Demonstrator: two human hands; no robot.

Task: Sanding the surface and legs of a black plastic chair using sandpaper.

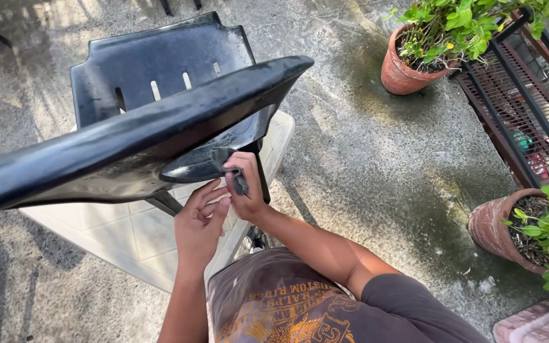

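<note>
From my feed the scene is bright daylight, sun falling from the upper left. Dappled patches lie on the concrete floor (351, 146) at the top, and long striped shadows cross it at the lower left. The black panel (128, 133) throws soft glare along its near edge, which looks slightly blurred, being close to the lens. Straight lines bow toward the corners. Elsewhere focus is sharp and colours are warm.

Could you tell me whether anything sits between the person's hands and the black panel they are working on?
Only a small dark cloth: the right hand presses it against the black panel. The left hand is just below, with nothing visible between it and the panel.
</note>
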